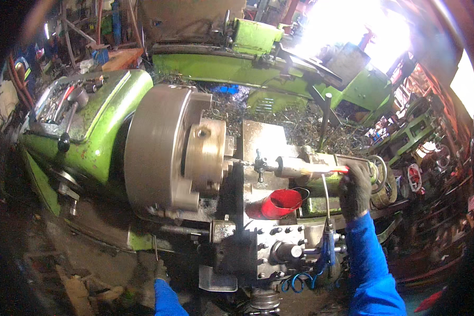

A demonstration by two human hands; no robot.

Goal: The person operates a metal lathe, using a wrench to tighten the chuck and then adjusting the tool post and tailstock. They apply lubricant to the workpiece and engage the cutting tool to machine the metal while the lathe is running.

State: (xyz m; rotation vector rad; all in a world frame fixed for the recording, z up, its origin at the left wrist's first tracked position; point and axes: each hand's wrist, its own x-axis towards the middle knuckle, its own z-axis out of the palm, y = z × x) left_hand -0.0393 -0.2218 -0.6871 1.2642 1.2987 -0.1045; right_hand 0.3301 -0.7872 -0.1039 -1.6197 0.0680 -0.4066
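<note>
A large lathe chuck [152, 147] grips a round metal workpiece [205, 158], its surface slightly smeared. Facing the workpiece is a drill chuck [259, 165] on the tailstock quill [292, 166]. My gloved right hand [355, 192] is closed over the tailstock, beside a red-ended slim thing [340, 169]; the glove hides most of what it grips. Low on the left, my gloved left hand [161, 270] closes around the lower end of a thin metal lever [155, 247] at the front of the lathe.
A red bucket [282, 204] stands beyond the square tool post [279, 253]. A blue air gun [329, 247] hangs near my right forearm. Tools lie on the green headstock [102, 121]. Metal shavings [300, 121] cover the area behind, before another green machine [210, 68].
</note>
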